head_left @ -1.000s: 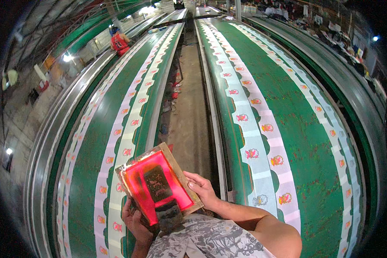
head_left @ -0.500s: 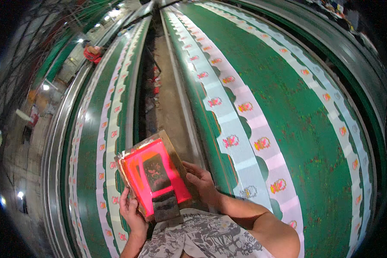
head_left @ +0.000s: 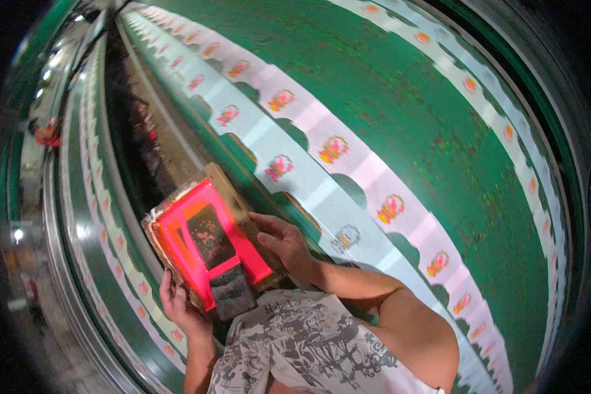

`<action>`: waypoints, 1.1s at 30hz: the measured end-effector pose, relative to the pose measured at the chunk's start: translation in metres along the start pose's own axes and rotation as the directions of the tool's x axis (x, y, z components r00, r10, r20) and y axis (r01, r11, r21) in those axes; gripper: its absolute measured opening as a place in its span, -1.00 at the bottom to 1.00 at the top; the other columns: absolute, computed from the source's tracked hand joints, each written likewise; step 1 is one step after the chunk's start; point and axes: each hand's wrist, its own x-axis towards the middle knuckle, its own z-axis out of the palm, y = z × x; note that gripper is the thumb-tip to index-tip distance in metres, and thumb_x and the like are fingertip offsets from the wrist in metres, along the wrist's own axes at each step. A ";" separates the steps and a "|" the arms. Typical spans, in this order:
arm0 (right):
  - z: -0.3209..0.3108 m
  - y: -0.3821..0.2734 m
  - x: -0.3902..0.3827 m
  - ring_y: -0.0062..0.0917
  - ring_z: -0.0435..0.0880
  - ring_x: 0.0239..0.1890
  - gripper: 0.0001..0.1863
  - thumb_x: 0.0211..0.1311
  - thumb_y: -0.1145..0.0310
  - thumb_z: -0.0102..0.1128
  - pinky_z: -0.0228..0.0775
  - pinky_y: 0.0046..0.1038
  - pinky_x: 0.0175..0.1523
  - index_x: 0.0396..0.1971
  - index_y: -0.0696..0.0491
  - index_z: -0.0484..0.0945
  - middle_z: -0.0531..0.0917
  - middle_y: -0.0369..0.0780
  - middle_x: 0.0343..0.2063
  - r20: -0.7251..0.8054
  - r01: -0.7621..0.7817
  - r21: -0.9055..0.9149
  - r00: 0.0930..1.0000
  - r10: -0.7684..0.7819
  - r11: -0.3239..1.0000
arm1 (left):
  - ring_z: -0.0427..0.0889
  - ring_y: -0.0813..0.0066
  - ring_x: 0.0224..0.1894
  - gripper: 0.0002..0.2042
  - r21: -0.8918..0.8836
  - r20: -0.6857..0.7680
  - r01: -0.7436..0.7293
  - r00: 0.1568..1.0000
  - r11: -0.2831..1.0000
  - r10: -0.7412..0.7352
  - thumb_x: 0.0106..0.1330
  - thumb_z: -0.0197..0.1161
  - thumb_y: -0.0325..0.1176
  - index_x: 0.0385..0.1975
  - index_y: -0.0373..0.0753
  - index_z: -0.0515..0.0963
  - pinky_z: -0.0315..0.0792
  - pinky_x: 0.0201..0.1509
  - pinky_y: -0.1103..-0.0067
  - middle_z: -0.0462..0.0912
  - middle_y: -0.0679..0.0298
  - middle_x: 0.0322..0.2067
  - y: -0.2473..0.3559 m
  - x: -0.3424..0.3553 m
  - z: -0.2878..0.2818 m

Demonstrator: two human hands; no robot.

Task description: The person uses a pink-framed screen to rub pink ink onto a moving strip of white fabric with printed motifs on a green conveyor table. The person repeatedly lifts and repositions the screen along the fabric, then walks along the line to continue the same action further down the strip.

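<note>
I hold a small screen-printing frame in front of my body with both hands. Bright pink ink covers much of its mesh, around a dark window with a small floral pattern. A dark grey squeegee-like block rests at the frame's near end. My left hand grips the near left side, and my right hand is closed on the right side, thumb on top. Right of the frame, a light blue fabric strip carries pink prints; the print nearest my right arm shows mostly grey and yellow.
A long green printing table stretches away on the right, with pink and white scalloped strips laid along it. Another table with printed strips runs on the left. Between them lies a narrow aisle. A person in red is far left.
My view has turned to the right, so the tables and aisle shift left and slant more. Both hands still hold the screen-printing frame, now slightly higher and further left in view.
</note>
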 end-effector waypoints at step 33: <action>0.065 0.045 -0.103 -0.45 0.64 0.34 -0.45 0.60 0.45 0.23 0.43 -0.36 0.49 0.50 0.25 0.49 0.66 -0.12 0.36 -0.737 0.199 -0.635 0.134 -0.663 0.746 | 0.44 0.17 0.56 -0.53 -0.313 0.934 0.031 0.192 0.949 0.301 0.27 0.38 -0.78 0.21 -0.42 0.63 0.38 0.62 0.32 0.39 -0.07 0.50 -0.081 0.162 0.194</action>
